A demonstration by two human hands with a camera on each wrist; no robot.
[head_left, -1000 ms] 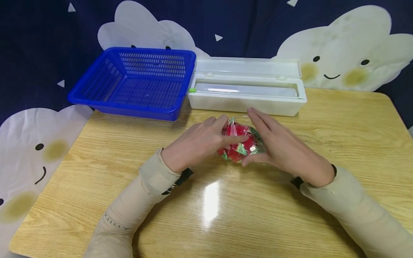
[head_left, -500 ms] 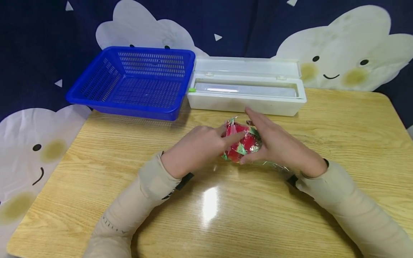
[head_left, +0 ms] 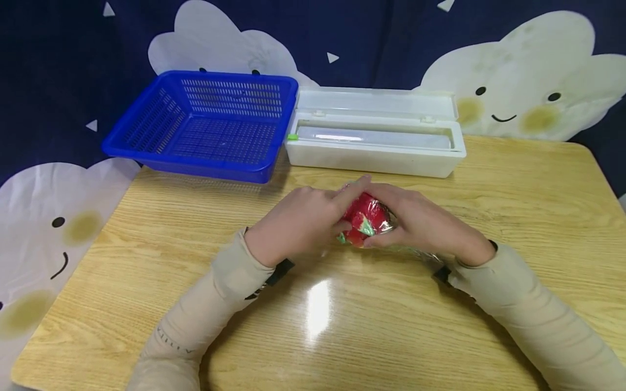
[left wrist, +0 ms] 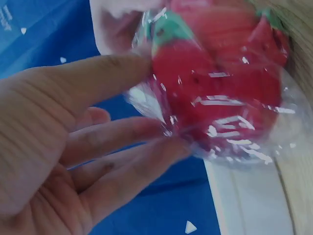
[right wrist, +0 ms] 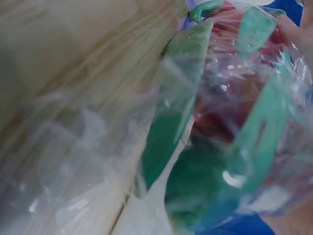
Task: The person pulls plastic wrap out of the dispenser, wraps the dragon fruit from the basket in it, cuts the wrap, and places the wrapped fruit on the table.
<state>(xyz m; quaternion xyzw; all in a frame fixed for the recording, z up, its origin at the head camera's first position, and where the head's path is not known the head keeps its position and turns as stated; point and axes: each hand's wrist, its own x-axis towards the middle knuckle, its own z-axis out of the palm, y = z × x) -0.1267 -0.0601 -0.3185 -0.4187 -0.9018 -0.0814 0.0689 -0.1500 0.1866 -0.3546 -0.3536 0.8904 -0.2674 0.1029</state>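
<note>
A red dragon fruit with green-tipped scales sits between my two hands, near the middle of the wooden table. Clear cling film covers it, creased and shiny. My left hand holds its left end, the thumb on one side and the fingertips at the film in the left wrist view, with the index finger reaching over the top toward the other hand. On the opposite side my right hand curves round the fruit, thumb at the front and fingers behind. Loose film trails over the table beneath the right wrist.
Behind the hands stands a long white cling film box with its lid raised and a film roll inside. To its left is a blue plastic basket. A dark blue cloth with cloud faces hangs behind the table.
My left index finger has moved from the fruit's front up over its top, meeting the right fingers. The right fingers have come down closer round the fruit. Basket and box stay put.
</note>
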